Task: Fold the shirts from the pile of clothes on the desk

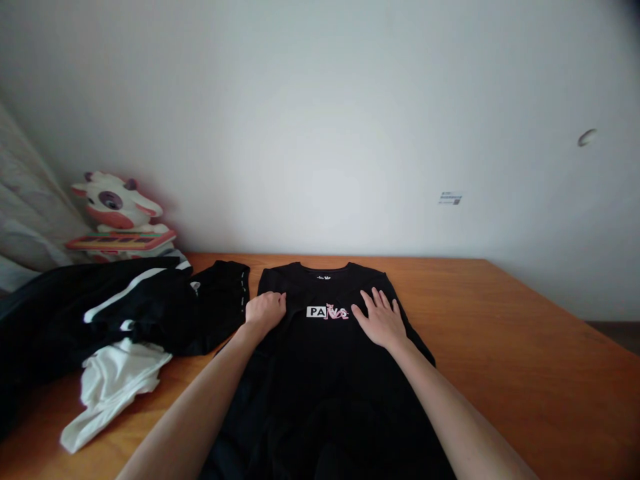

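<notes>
A black long-sleeved shirt lies spread face up, its neckline toward the wall. Across its chest runs a white print with the letters "PA" and a pink cartoon figure. My left hand is closed on the cloth near the shirt's left-hand shoulder, fingertips curled under and hidden. On the other side of the print, my right hand rests flat on the shirt with its fingers spread. The lower end of the shirt runs out of view between my forearms.
On the left is a pile of black clothes with white stripes, and a crumpled white cloth in front of it. A cow-shaped toy keyboard stands behind. The wooden tabletop extends right; a pale wall rises behind.
</notes>
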